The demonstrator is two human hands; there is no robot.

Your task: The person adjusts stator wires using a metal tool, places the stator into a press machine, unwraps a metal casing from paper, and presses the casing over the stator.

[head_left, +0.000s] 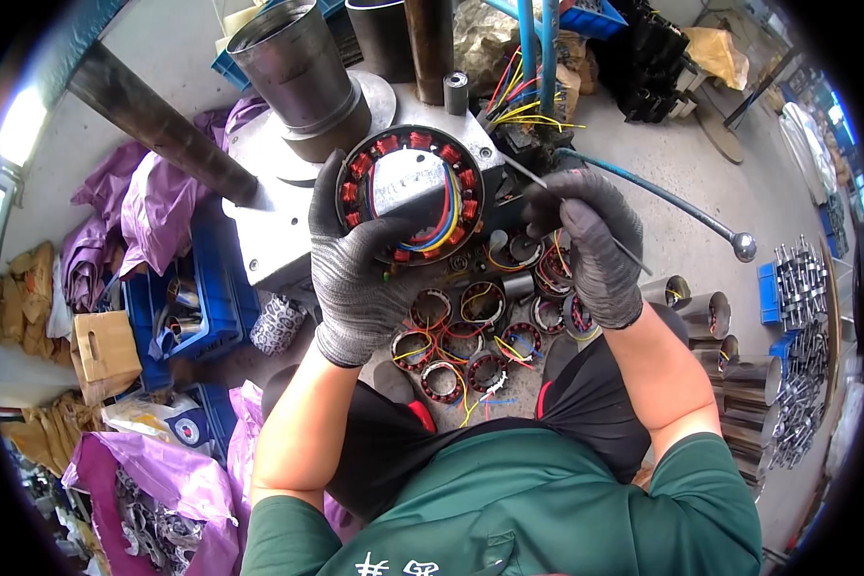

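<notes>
My left hand (360,269), in a dark grey work glove, grips the near-left side of a round motor stator (468,180). Its dark rim encircles red copper coils. Blue, red and yellow wires (448,206) curve across its open middle, through which a pale metal surface shows. In my right hand (600,245), also gloved, a thin metal rod (526,173) is pinched between thumb and fingers. One end points at the stator's right side without touching it; the other sticks out below the hand. Whether the stator rests on the metal plate (283,235) beneath, I cannot tell.
On the plate stand a large steel cylinder (293,72) and a small one (456,94). A blue lever with a ball end (742,246) juts out at right. Several wired stators (442,381) lie on the floor between my feet. Blue crates (197,317) and purple sacks (168,206) flank the left.
</notes>
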